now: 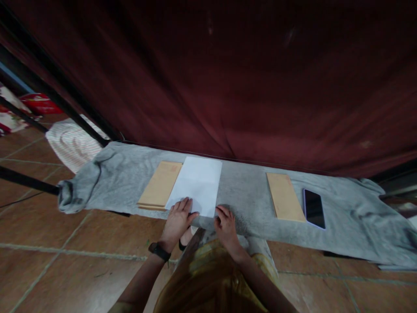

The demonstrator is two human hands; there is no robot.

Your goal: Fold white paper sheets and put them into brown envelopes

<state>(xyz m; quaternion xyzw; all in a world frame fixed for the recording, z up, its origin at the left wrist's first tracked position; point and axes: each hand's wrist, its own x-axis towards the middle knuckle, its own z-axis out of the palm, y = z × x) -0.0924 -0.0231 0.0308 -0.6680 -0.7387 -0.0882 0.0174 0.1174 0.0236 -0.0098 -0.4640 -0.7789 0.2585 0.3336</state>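
A white sheet of paper (198,183) lies on a grey cloth (247,191) spread over the floor. My left hand (177,219) rests flat on the sheet's near left corner, fingers stretched out. My right hand (225,225) sits at the near right corner with its fingers curled at the paper's edge; whether it pinches the paper I cannot make out. A stack of brown envelopes (160,184) lies just left of the sheet, partly under it. Another brown envelope (284,196) lies to the right.
A dark phone (314,208) lies on the cloth beside the right envelope. A dark red curtain (228,78) hangs behind the cloth. Striped fabric (73,143) and black metal bars (48,91) stand at the left. Brown floor tiles (65,243) surround the cloth.
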